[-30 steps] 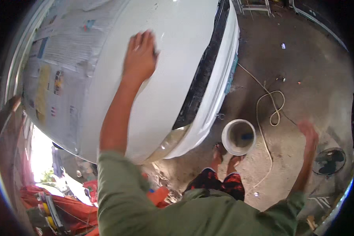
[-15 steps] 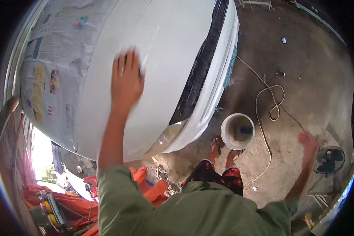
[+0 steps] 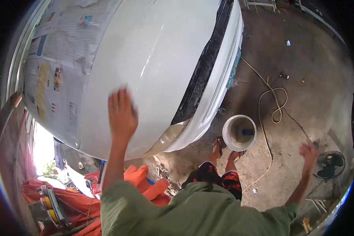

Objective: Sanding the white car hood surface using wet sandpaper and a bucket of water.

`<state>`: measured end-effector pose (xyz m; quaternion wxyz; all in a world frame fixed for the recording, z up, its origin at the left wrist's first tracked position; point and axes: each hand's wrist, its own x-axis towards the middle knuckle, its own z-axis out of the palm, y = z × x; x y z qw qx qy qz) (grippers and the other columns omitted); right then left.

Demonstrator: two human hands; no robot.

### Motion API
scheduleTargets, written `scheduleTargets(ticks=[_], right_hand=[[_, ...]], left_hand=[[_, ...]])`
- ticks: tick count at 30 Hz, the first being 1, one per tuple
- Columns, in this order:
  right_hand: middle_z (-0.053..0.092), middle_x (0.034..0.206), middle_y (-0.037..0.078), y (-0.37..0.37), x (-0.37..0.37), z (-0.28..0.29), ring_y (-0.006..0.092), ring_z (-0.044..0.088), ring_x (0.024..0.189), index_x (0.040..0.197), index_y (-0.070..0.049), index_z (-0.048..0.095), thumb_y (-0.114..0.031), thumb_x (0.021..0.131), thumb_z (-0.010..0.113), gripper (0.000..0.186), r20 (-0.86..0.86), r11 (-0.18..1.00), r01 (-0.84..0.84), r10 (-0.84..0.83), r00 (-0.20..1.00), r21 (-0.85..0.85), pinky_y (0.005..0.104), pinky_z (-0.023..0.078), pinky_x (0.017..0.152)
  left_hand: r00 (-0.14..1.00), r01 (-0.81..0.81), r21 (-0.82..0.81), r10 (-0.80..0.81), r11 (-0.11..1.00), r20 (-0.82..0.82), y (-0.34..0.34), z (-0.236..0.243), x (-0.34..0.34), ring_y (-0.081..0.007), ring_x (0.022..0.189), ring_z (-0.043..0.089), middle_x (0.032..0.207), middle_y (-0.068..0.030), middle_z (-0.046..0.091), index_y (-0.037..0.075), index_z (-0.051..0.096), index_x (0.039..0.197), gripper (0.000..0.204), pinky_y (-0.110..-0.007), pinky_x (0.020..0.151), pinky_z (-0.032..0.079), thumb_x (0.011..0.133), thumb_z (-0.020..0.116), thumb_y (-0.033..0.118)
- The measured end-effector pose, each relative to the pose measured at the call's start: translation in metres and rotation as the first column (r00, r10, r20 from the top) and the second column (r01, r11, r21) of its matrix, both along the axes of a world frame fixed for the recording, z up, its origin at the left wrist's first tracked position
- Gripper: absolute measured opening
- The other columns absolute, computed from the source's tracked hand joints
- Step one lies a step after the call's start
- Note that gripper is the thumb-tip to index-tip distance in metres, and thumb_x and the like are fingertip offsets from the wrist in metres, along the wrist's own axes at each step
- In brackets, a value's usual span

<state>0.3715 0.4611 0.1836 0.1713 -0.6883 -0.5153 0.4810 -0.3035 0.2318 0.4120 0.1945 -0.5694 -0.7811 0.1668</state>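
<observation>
My left hand (image 3: 122,114) lies flat, fingers apart, on the white hood of a car (image 3: 157,59), near the hood's lower edge above the headlight (image 3: 169,137). The palm hides whatever may be under it. My right hand (image 3: 308,151) hangs out to the right over the dirt floor, blurred, with nothing visible in it. It is near a small dark fan (image 3: 329,164). A white bucket (image 3: 229,138) with a blue object inside stands by my feet in front of the bumper (image 3: 220,82).
Newspaper (image 3: 55,59) masks the windscreen at upper left. A pale hose (image 3: 271,106) loops across the floor right of the bucket. Orange and red equipment (image 3: 67,200) lies at lower left. Small debris dots the ground.
My left hand has slid down the hood from its upper middle toward the lower edge. My right hand has dropped slightly lower on the right.
</observation>
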Motion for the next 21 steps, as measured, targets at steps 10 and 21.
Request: scheduleTargets(ticks=[10,21], right_hand=[[0.061,0.125,0.017,0.037,-0.106,0.025,0.0270,0.059,0.110,0.137,-0.001,0.049,-0.067,0.097,0.016,0.084,-0.589,0.947,-0.182,0.308,0.747,0.265,0.0404,0.042,0.099],[0.067,0.112,0.010,-0.021,-0.020,-0.019,0.0236,0.063,0.105,0.134,-0.001,0.052,-0.056,0.102,0.024,0.070,-0.077,0.988,-0.122,0.130,0.989,0.100,0.0386,0.043,0.097]], left_hand=[[0.940,0.277,0.121,-0.243,0.953,-0.240,0.160,-0.024,0.005,-0.0394,0.134,0.037,0.144,-0.0173,0.043,-0.005,0.047,0.135,0.063,-0.054,0.114,0.024,0.086,0.065,0.030],[0.887,0.321,0.018,-0.294,0.947,-0.357,0.152,-0.047,0.019,-0.0400,0.132,0.039,0.142,-0.0203,0.045,-0.004,0.048,0.134,0.063,-0.056,0.110,0.028,0.086,0.064,0.033]])
